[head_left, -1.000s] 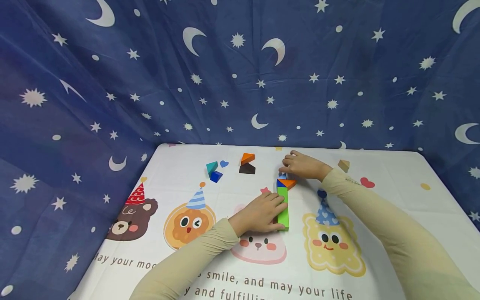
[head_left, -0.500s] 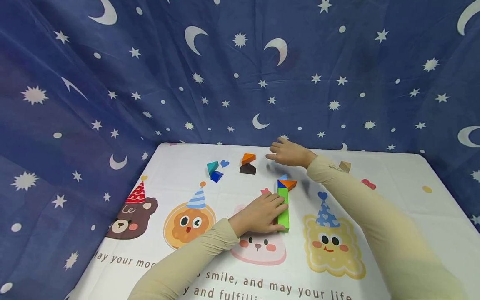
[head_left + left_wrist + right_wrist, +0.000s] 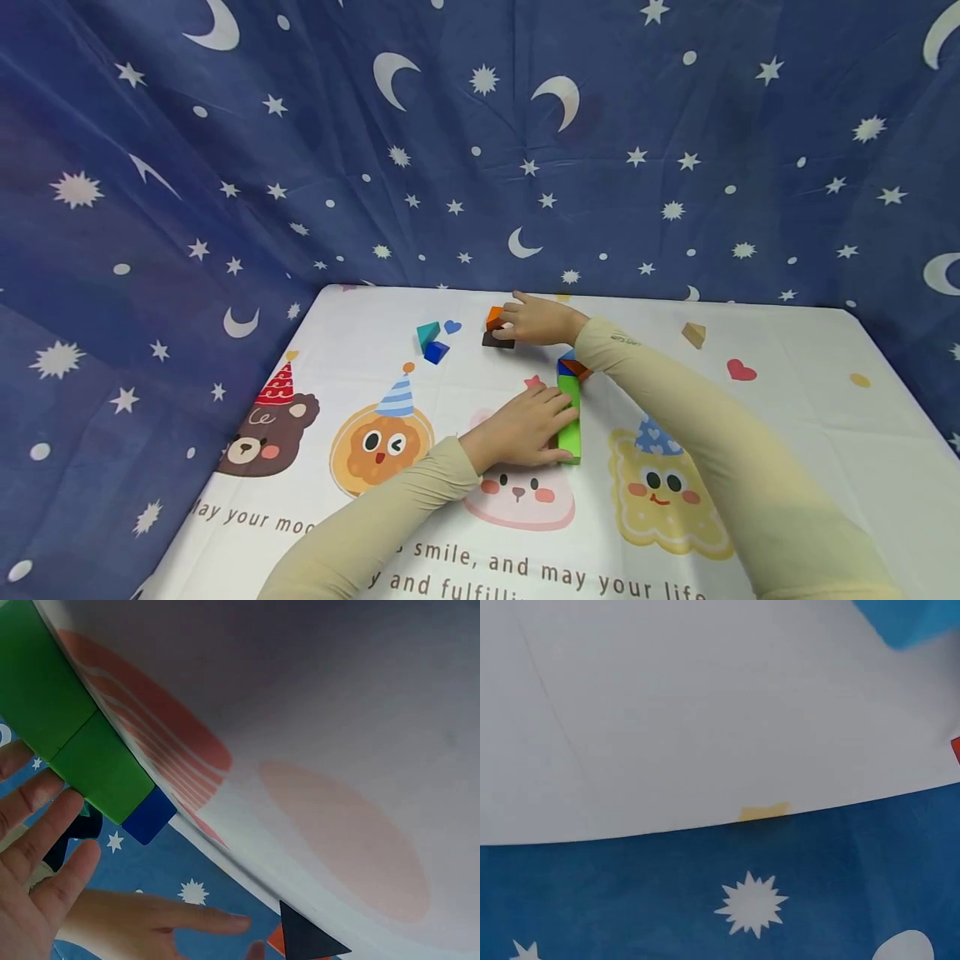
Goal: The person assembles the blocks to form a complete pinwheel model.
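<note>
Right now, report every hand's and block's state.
Left hand: fingers extended, touching green blocks
Right hand: fingers at dark block
Green blocks: end to end
Row-end blocks: partly hidden
Dark block: partly covered
Far orange block: partly covered
Teal block: beside blue block
Blue block: beside teal block
Tan block: alone

Right hand [image 3: 542, 321] extends farther forward than the straight-fingered left hand [image 3: 520, 427].

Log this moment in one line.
left grip: touching green blocks | right grip: at dark block and orange block, contact unclear | tan block: apart
</note>
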### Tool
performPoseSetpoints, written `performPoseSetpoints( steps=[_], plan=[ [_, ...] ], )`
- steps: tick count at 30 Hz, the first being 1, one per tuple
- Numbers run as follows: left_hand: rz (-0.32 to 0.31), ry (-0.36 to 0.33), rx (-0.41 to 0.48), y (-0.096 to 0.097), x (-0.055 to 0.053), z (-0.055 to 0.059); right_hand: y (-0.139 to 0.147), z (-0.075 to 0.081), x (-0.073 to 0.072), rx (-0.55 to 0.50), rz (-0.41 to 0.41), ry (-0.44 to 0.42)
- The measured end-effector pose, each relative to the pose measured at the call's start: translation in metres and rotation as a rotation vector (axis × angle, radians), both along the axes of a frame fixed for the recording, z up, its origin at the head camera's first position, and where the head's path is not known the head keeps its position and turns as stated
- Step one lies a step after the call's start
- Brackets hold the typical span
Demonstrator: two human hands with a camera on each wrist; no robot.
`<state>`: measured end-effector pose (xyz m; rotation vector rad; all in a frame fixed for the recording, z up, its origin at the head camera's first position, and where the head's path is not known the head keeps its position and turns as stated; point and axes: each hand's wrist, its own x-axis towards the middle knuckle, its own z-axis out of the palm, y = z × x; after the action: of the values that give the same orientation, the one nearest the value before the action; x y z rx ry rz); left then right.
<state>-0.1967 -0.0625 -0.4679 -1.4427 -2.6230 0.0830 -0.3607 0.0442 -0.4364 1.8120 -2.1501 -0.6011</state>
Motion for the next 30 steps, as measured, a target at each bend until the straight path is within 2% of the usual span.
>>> performPoseSetpoints(
  steps=[3,10,23,30],
  plan=[
    [0.002,-0.001,-0.005,0.001,0.0,0.0,0.005,-0.002,-0.001,-0.002,-0.008,-0.024],
    [0.001,0.015,-0.009,0.001,-0.001,0.0,0.031,-0.003,-0.005,-0.008,-0.026,0.006],
    [0.003,0.031,-0.01,0.001,0.0,0.0,0.082,-0.015,-0.014,-0.159,-0.116,-0.058],
    [-0.007,0.04,0.002,0.001,0.001,-0.001,0.089,-0.016,-0.011,-0.177,-0.22,-0.087]
  ],
)
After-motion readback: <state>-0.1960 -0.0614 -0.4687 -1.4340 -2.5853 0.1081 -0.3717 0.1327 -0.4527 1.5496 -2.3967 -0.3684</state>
